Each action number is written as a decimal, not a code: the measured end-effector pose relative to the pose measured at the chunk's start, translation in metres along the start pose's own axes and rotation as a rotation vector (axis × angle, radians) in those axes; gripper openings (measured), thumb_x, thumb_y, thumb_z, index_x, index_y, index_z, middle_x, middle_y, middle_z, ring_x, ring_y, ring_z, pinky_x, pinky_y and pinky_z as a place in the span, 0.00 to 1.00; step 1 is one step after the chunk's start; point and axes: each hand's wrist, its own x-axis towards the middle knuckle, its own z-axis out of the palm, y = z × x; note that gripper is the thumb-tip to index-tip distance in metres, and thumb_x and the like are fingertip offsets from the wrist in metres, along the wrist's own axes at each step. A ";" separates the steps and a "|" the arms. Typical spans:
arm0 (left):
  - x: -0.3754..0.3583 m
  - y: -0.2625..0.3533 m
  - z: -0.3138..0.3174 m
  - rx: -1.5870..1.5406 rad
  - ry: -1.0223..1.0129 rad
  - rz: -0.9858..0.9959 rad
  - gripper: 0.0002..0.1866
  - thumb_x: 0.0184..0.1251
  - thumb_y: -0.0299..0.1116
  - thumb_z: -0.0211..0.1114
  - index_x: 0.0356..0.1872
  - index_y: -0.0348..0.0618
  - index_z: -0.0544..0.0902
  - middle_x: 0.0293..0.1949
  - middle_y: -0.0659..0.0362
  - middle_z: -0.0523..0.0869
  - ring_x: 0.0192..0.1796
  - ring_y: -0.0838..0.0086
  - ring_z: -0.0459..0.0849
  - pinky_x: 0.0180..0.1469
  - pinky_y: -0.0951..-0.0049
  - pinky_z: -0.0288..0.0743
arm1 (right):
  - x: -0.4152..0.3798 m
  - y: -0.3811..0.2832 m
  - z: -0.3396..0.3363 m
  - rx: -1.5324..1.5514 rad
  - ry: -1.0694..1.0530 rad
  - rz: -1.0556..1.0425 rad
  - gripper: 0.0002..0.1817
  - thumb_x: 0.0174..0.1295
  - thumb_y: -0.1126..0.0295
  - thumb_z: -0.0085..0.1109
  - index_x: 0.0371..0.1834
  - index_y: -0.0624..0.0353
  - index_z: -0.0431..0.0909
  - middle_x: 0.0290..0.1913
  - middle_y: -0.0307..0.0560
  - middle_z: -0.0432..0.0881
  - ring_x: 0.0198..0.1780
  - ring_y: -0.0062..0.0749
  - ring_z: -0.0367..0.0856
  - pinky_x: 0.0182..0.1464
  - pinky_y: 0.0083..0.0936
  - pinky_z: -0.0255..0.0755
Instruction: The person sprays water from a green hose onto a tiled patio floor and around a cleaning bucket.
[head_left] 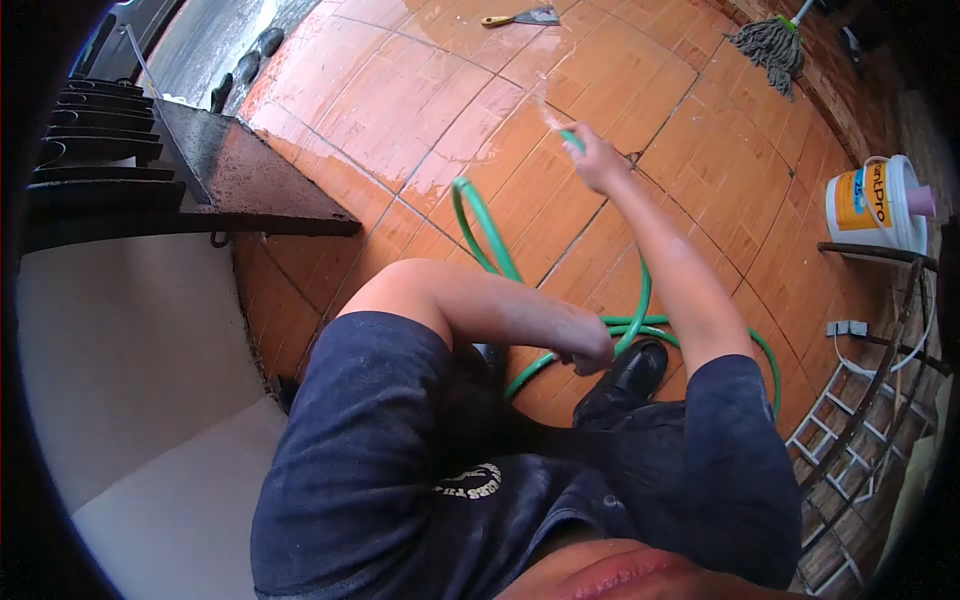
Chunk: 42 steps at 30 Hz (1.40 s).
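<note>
My right hand (597, 162) is wrapped around the end of a green garden hose (486, 225), and water sprays from its tip toward the wet tiles. The hose loops across the floor and passes behind my right forearm. My left hand (588, 342) hangs low in front of my body with its fingers curled. Parts of the hose run behind this hand; whether it grips anything is hidden. Just beyond the left hand is my dark boot (637, 370). Ahead on the wet floor lies a scraper (520, 18) with a yellowish handle.
Orange floor tiles (720, 200) carry water toward the upper left. A grey mop (768, 52) lies at the upper right. A white bucket (877, 208) stands at the right, above a metal ladder (850, 440). Dark slatted metalwork (100, 150) and a pale wall (130, 350) bound the left.
</note>
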 end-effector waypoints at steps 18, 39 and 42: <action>-0.053 0.037 -0.020 -0.238 -0.258 0.100 0.24 0.61 0.43 0.63 0.36 0.22 0.82 0.33 0.42 0.87 0.32 0.57 0.89 0.34 0.58 0.85 | -0.022 0.046 -0.020 0.680 -0.095 0.328 0.11 0.71 0.61 0.55 0.55 0.41 0.72 0.19 0.30 0.65 0.12 0.14 0.56 0.10 0.18 0.48; -0.069 0.062 -0.044 0.596 -0.421 0.084 0.14 0.50 0.44 0.73 0.38 0.53 0.90 0.46 0.57 0.88 0.47 0.65 0.85 0.48 0.63 0.80 | -0.036 0.015 0.021 0.671 -0.393 0.283 0.12 0.69 0.59 0.57 0.54 0.37 0.73 0.18 0.29 0.63 0.12 0.14 0.56 0.12 0.17 0.48; -0.109 0.059 -0.047 0.321 -0.198 0.075 0.17 0.41 0.39 0.77 0.35 0.46 0.90 0.39 0.53 0.89 0.42 0.62 0.87 0.42 0.54 0.81 | -0.029 0.023 0.019 0.720 -0.192 0.307 0.13 0.68 0.62 0.58 0.55 0.43 0.73 0.20 0.30 0.66 0.14 0.16 0.59 0.13 0.20 0.51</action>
